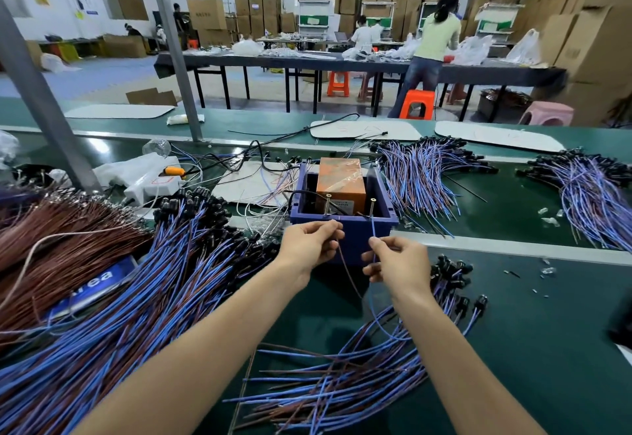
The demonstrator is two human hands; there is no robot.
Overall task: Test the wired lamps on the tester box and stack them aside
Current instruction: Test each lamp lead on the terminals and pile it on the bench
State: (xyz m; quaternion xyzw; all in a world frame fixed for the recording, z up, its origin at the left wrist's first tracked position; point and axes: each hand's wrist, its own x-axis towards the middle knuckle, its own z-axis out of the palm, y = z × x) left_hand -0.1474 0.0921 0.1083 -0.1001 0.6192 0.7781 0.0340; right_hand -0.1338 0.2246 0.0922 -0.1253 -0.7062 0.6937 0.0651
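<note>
The tester box (345, 229) is a blue open bin holding an orange block (340, 178), with two brass posts (328, 203) standing near its front wall. My left hand (309, 246) pinches a brown wire (349, 273) at the box's front edge. My right hand (398, 263) pinches the blue wire (372, 229) of the same lamp, which runs up to the right post. Both wires hang down between my hands toward a loose pile of wired lamps (359, 376) with black heads on the green bench.
A big heap of blue and brown wired lamps (119, 315) covers the left. Fanned bundles (420, 174) lie right of the box and at far right (588, 195). A grey post (44, 99) rises at left. People work at tables behind.
</note>
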